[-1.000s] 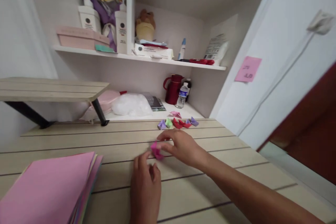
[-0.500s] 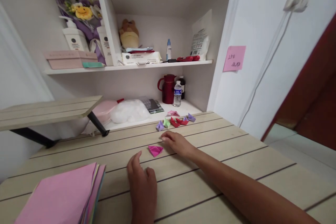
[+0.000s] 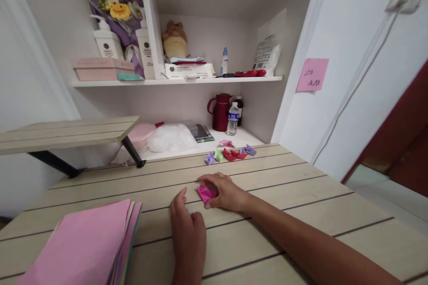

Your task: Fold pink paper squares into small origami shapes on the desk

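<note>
the slatted wooden desktop [image 3: 301, 182] offers nothing to stop light paper from sliding, so a stray brush of the forearm could sweep a piece aside. at its near left, the stack of colored paper [image 3: 82, 240] has uneven edges; a nudge from an elbow might fan the sheets out. the left hand [image 3: 189, 231] rests near the middle, loosely curled, thumb apart from the fingers, with nothing visible in it; being so near, it could bump the work. the right hand [image 3: 227, 193] arches over the magenta folded-paper piece [image 3: 206, 193], which lies on the desk between thumb and fingers; whether they have closed on it i cannot tell. too hard a squeeze would likely crush its folds, and a one-sided push could spin it. beyond, the purple paper boat [image 3: 210, 159], light-green paper boat [image 3: 218, 155] and red paper boats [image 3: 229, 155] sit close together, so one careless knuckle could topple several.
</note>
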Demonstrator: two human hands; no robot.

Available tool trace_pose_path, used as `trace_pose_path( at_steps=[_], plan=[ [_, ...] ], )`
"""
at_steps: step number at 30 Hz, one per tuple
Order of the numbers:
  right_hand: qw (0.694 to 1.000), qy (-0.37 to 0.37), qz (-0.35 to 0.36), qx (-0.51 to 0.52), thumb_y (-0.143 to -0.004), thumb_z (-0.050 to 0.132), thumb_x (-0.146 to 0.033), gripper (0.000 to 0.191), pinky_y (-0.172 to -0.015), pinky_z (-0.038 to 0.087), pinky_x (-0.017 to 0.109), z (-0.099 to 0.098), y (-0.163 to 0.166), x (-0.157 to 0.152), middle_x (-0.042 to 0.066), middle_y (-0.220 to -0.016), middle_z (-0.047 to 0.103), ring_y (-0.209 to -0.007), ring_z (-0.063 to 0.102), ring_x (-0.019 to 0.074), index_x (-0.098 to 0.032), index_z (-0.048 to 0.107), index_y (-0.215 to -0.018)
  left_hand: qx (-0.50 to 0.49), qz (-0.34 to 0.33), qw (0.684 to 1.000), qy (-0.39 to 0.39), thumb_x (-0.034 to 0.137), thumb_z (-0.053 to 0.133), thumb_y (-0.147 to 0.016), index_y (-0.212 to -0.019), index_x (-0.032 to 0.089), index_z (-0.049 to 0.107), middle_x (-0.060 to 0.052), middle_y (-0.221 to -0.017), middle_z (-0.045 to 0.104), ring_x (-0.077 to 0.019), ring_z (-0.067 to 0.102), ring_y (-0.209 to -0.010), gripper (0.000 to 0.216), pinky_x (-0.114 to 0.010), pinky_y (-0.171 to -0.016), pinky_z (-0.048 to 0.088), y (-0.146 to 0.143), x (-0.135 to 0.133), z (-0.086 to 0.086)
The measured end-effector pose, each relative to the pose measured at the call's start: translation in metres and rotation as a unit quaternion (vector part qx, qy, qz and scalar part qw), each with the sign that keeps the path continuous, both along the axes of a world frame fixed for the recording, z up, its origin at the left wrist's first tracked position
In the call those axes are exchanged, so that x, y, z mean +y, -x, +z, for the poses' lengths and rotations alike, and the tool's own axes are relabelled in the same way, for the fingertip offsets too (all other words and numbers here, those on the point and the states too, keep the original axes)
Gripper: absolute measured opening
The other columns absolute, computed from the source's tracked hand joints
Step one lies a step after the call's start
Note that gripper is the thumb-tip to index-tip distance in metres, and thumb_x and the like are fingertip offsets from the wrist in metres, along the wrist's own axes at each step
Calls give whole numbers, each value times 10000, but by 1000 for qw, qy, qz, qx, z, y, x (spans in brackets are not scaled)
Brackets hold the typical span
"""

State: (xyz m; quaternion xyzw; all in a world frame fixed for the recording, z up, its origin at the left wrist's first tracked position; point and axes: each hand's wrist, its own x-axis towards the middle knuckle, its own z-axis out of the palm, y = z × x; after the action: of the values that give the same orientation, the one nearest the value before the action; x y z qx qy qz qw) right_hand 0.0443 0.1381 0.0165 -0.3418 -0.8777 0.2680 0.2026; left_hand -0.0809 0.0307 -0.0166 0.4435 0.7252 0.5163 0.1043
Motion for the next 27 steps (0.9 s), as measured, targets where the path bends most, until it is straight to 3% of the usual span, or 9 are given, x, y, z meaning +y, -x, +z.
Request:
trace_pose_path(
  at_steps=[5, 10, 15, 20, 24, 27],
  plan=[
    [998, 14, 39, 51, -638, 880, -306, 755, -1082, 348, 424, -1, -43, -21, 51, -1330, 592, -1254, 506, 277, -298, 571, -1327, 44, -41, 997, 40, 14, 377, -779, -1231, 153, 497, -125, -1268, 558, -213, 576, -1163, 488, -410, -1018, 460, -2, -4, 6],
    [979, 29, -90, 181, -885, 645, -316, 417, -1062, 405, 411, -12, -68, -45, 96, -1324, 533, -1238, 515, 237, -248, 574, -1291, 126, -80, 984, 97, 55, 430, -794, -1154, 173, 590, -140, -1329, 566, -317, 486, -1272, 412, -550, -1048, 353, -10, -8, 14],
    [977, 17, -111, 182, -890, 630, -280, 331, -1087, 392, 424, -9, -65, -55, 89, -1281, 536, -1249, 509, 243, -263, 619, -1220, 220, -97, 958, 154, 65, 400, -812, -1019, 223, 636, -95, -1335, 589, -287, 486, -1274, 352, -497, -989, 376, -11, -10, 14],
    [970, -21, -149, 192, -846, 675, -252, 248, -1095, 383, 427, -5, -75, -53, 85, -1350, 472, -1303, 459, 258, -262, 678, -1093, 213, -90, 963, 138, 92, 415, -829, -1058, 228, 620, -66, -1267, 630, -254, 544, -1196, 337, -443, -968, 394, -8, -10, 13],
    [967, -92, -178, 156, -820, 678, -173, 112, -992, 423, 436, -4, -85, -53, 63, -1179, 546, -1136, 538, 257, -261, 744, -843, 203, -113, 964, 131, 153, 484, -853, -971, 265, 660, -18, -1126, 704, -247, 588, -1109, 240, -429, -932, 394, -9, -10, 18],
    [971, -152, -157, 93, -824, 700, -170, 123, -894, 412, 425, -3, -85, -56, 50, -988, 579, -970, 553, 236, -270, 769, -805, 211, -112, 962, 130, 183, 520, -864, -987, 279, 685, -15, -1137, 712, -250, 595, -1110, 227, -433, -932, 388, -12, -10, 19]
  ],
)
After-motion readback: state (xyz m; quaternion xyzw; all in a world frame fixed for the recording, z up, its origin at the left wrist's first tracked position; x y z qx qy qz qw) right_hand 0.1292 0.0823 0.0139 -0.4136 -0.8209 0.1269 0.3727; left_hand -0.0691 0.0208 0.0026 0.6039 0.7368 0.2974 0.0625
